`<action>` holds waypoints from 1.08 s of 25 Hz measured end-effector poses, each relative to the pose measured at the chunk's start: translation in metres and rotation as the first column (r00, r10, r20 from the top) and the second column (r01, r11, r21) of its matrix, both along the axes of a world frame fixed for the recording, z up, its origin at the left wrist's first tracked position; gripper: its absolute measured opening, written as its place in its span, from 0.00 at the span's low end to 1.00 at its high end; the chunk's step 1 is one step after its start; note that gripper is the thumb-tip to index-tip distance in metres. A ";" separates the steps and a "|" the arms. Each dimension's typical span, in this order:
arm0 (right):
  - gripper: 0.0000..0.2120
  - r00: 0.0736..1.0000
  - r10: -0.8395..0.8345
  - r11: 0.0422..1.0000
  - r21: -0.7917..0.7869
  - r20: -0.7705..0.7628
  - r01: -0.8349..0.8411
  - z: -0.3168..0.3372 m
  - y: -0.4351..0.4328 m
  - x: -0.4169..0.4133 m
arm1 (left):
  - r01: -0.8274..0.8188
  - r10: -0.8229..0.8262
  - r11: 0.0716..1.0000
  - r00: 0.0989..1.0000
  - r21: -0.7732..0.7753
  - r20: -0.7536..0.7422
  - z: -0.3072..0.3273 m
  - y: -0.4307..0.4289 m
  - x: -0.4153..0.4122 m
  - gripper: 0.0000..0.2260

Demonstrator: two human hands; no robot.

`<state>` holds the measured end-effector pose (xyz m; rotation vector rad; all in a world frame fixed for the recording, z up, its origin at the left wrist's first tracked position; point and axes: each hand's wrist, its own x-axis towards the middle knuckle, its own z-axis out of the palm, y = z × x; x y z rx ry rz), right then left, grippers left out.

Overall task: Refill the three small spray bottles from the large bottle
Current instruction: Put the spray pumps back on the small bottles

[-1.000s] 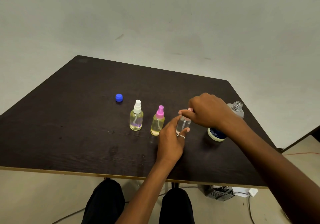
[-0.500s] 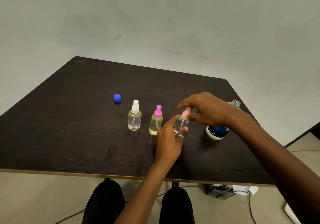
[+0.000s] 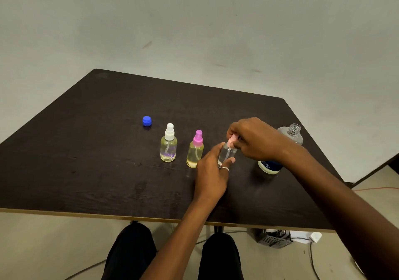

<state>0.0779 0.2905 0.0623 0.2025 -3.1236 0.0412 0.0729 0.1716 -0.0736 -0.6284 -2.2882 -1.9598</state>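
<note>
The left hand (image 3: 212, 171) grips the clear spray bottle (image 3: 226, 153) upright on the counter (image 3: 108, 150), the right hand (image 3: 254, 139) pinches its pink top (image 3: 232, 139), and the uncapped large bottle (image 3: 291, 136) stands at its three o'clock.

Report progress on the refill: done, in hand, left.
Done: white-topped bottle and purple-topped bottle hold yellow liquid, tops on. In hand: left hand grips the third bottle, right hand pinches its pink top. Left: it looks clear, probably unfilled; the large bottle stands uncapped.
</note>
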 end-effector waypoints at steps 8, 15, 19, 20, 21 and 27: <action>0.07 0.989 -0.127 0.992 -0.021 -0.080 0.125 -0.008 -0.010 0.006 | -0.038 0.039 0.999 0.999 0.012 -0.024 -0.003 0.002 -0.002 0.19; 0.07 0.961 -0.233 0.972 -0.057 -0.149 0.227 -0.011 -0.023 0.010 | -0.073 0.073 0.997 0.996 0.005 -0.050 -0.002 0.003 -0.002 0.19; 0.08 0.949 -0.267 0.964 -0.050 -0.168 0.262 -0.013 -0.026 0.010 | -0.079 0.079 0.997 0.996 0.007 -0.046 -0.003 0.004 -0.002 0.19; 0.08 0.947 -0.274 0.962 -0.052 -0.166 0.269 -0.013 -0.027 0.010 | -0.081 0.081 0.997 0.996 0.007 -0.042 -0.003 0.005 -0.002 0.19; 0.09 0.946 -0.281 0.960 -0.062 -0.164 0.274 -0.013 -0.028 0.011 | -0.077 0.077 0.997 0.996 0.008 -0.039 -0.003 0.005 -0.002 0.19; 0.09 0.935 -0.306 0.950 -0.112 -0.180 0.290 -0.018 -0.027 0.016 | -0.042 0.041 0.999 0.996 -0.016 -0.074 0.001 0.001 0.002 0.19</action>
